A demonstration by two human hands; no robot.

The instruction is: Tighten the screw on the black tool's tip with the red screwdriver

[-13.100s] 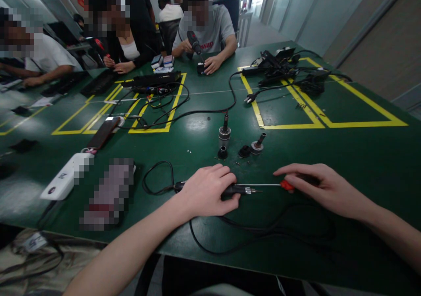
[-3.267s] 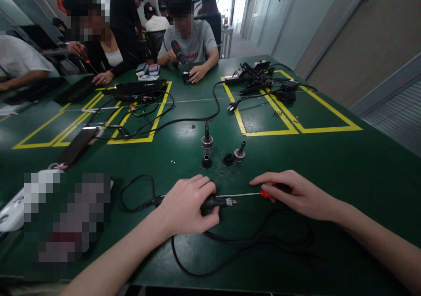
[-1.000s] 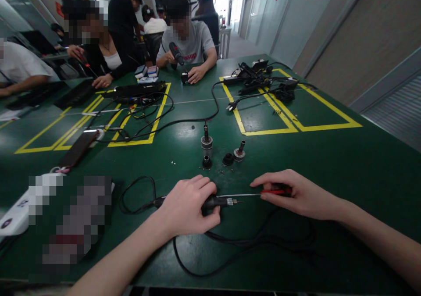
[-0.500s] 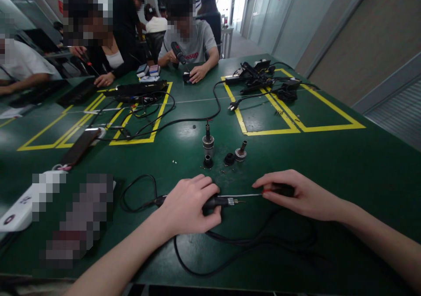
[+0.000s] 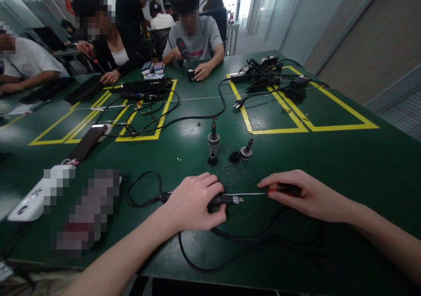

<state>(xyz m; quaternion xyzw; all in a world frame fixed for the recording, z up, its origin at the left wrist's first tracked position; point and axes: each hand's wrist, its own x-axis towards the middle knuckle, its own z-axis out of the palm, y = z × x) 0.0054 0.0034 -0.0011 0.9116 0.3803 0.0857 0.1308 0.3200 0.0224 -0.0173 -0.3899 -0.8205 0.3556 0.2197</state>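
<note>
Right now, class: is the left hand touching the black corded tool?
Touching. The head view shows the left hand wrapped over the black tool on the table.

Green table (image 5: 345, 155), yellow tape outlines (image 5: 279, 129), black cables (image 5: 184, 118), small metal fittings (image 5: 213, 143)

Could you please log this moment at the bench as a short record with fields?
left hand: left hand closed over a black corded tool lying on the table
right hand: right hand grips the screwdriver by its red and black handle, shaft pointing at the tool's metal tip
parts nearby: small metal and black parts standing just beyond the hands
cable: black cable looped in front of both hands
surface: green table with yellow tape lines
others: people seated at the far side, one holding a power tool
</note>
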